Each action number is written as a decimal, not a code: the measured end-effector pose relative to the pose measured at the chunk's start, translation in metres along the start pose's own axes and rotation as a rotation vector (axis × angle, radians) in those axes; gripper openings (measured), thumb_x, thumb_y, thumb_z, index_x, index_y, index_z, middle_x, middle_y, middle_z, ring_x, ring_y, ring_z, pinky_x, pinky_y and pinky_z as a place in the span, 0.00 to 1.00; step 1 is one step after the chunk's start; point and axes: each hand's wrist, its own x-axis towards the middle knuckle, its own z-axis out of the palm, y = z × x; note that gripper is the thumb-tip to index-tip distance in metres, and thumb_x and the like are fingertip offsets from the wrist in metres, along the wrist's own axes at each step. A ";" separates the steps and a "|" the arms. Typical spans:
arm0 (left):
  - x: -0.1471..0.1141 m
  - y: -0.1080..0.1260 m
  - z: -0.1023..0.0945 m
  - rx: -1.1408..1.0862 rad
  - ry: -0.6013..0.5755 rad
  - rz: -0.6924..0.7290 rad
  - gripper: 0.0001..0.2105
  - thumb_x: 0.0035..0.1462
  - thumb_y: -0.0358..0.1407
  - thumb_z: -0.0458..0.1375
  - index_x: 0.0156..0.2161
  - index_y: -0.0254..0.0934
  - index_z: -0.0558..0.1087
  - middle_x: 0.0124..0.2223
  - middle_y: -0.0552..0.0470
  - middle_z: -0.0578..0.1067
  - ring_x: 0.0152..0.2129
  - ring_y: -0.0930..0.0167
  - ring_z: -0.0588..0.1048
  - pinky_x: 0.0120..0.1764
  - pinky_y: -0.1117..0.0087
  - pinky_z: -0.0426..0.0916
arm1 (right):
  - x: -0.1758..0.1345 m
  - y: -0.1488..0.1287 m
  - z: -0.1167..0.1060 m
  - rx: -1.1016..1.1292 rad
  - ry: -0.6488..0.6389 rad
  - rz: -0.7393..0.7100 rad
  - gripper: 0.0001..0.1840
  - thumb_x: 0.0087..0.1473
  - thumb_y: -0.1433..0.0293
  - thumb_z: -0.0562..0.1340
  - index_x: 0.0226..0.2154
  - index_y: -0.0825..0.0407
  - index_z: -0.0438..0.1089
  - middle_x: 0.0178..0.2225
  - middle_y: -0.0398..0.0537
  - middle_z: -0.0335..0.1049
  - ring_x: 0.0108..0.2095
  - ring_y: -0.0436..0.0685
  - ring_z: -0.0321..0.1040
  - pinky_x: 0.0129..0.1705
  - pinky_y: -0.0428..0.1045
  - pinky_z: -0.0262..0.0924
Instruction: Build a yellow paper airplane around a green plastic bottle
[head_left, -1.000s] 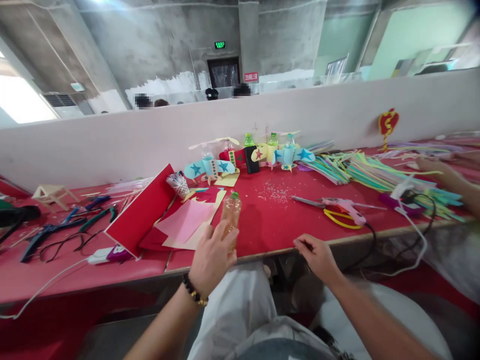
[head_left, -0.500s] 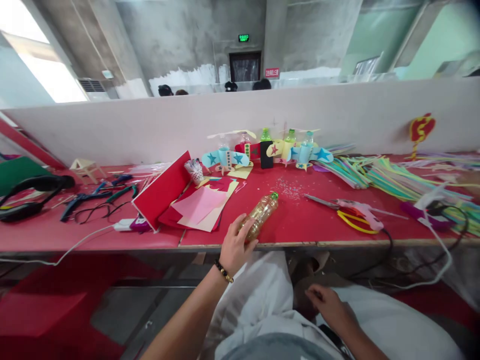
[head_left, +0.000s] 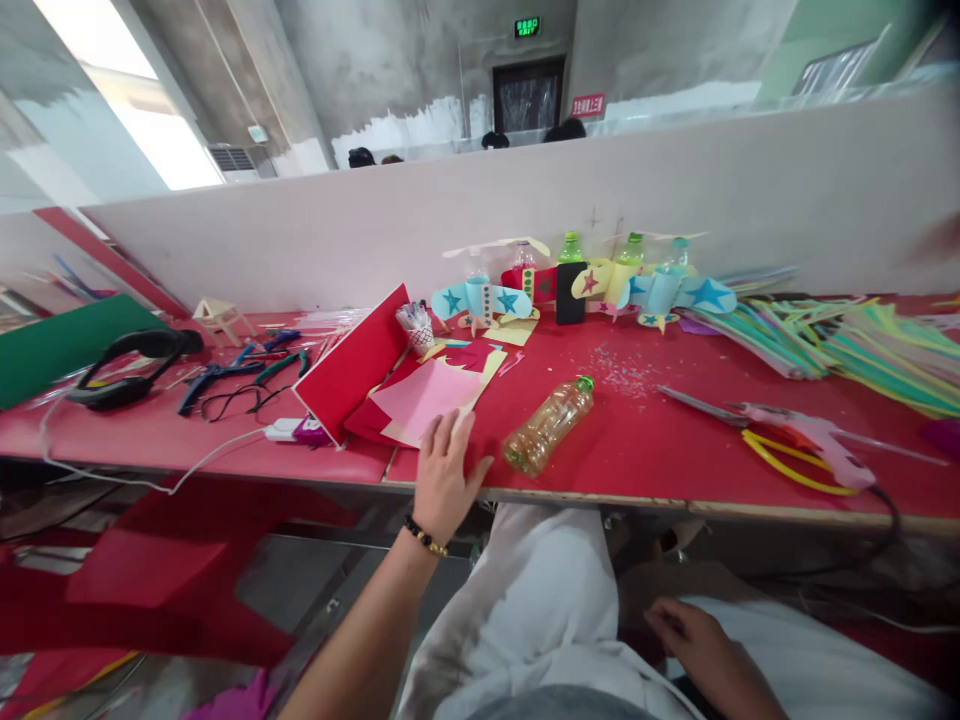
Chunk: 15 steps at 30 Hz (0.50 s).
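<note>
My left hand [head_left: 448,470], a beaded bracelet at its wrist, lies with fingers stretched out at the table's front edge. Its fingertips reach the lower edge of a stack of coloured paper with a pink sheet [head_left: 429,396] near the top. Whether they press on the paper, I cannot tell. Just right of that hand, a clear plastic bottle [head_left: 551,425] with a green cap lies on its side, apart from it. My right hand [head_left: 694,640] rests low over my lap with curled fingers, and nothing shows in them.
Scissors [head_left: 780,455] and a pink glue gun [head_left: 832,445] lie right of the bottle. Bottle planes with paper wings [head_left: 664,292] stand behind, beside bundled coloured strips [head_left: 862,345]. A leaning red board [head_left: 360,370], a pen cup [head_left: 418,328], pliers [head_left: 217,378] and headphones [head_left: 135,370] are leftward.
My left hand has let go of the bottle and moved left to the paper stack. The bottle stays lying on the table. The camera view has turned left and down.
</note>
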 end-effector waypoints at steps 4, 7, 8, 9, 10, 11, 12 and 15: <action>0.011 -0.032 -0.008 0.196 -0.134 -0.126 0.27 0.60 0.42 0.57 0.61 0.34 0.62 0.58 0.38 0.70 0.56 0.57 0.67 0.57 0.56 0.62 | 0.001 0.000 0.001 0.010 -0.022 -0.007 0.17 0.49 0.54 0.55 0.18 0.46 0.67 0.19 0.43 0.72 0.24 0.57 0.69 0.29 0.48 0.60; 0.019 -0.042 -0.011 0.228 -0.183 -0.218 0.17 0.61 0.38 0.56 0.54 0.36 0.70 0.48 0.42 0.77 0.45 0.60 0.75 0.45 0.64 0.70 | 0.002 0.005 0.003 0.021 -0.016 -0.017 0.17 0.49 0.54 0.55 0.18 0.46 0.67 0.21 0.44 0.73 0.26 0.58 0.70 0.31 0.48 0.61; 0.022 -0.045 -0.011 0.236 -0.179 -0.244 0.14 0.61 0.38 0.55 0.50 0.37 0.72 0.45 0.43 0.78 0.41 0.61 0.76 0.41 0.65 0.70 | 0.003 0.006 0.003 0.024 -0.013 -0.018 0.18 0.49 0.54 0.55 0.18 0.46 0.67 0.21 0.44 0.73 0.26 0.58 0.70 0.31 0.48 0.62; 0.024 -0.048 -0.011 0.246 -0.171 -0.277 0.13 0.62 0.39 0.54 0.48 0.37 0.74 0.42 0.43 0.79 0.39 0.61 0.77 0.39 0.66 0.70 | 0.002 0.008 0.004 0.027 -0.012 -0.018 0.18 0.49 0.53 0.55 0.18 0.46 0.67 0.21 0.44 0.73 0.26 0.58 0.70 0.30 0.48 0.62; 0.026 -0.051 -0.011 0.256 -0.159 -0.314 0.13 0.62 0.39 0.53 0.47 0.37 0.74 0.40 0.43 0.79 0.38 0.61 0.77 0.37 0.67 0.69 | 0.002 0.010 0.004 0.028 -0.013 -0.015 0.19 0.50 0.53 0.55 0.19 0.46 0.67 0.21 0.44 0.73 0.25 0.58 0.70 0.30 0.48 0.61; 0.027 -0.055 -0.011 0.265 -0.143 -0.353 0.13 0.63 0.40 0.52 0.47 0.36 0.74 0.39 0.43 0.79 0.37 0.61 0.78 0.36 0.67 0.69 | 0.002 0.012 0.004 0.029 -0.015 -0.012 0.19 0.50 0.52 0.54 0.19 0.45 0.68 0.20 0.44 0.73 0.25 0.58 0.70 0.29 0.48 0.61; 0.028 -0.059 -0.011 0.274 -0.126 -0.391 0.14 0.64 0.40 0.51 0.48 0.35 0.74 0.38 0.42 0.79 0.36 0.61 0.78 0.35 0.67 0.68 | 0.002 0.014 0.004 0.028 -0.018 -0.009 0.19 0.50 0.52 0.54 0.19 0.45 0.68 0.20 0.44 0.73 0.25 0.58 0.70 0.29 0.48 0.61; 0.030 -0.068 -0.011 0.286 -0.082 -0.471 0.18 0.65 0.38 0.49 0.54 0.30 0.69 0.36 0.39 0.79 0.33 0.59 0.79 0.34 0.66 0.68 | 0.004 0.017 0.005 0.035 -0.034 -0.018 0.19 0.49 0.52 0.55 0.18 0.45 0.67 0.20 0.44 0.72 0.25 0.58 0.70 0.29 0.48 0.62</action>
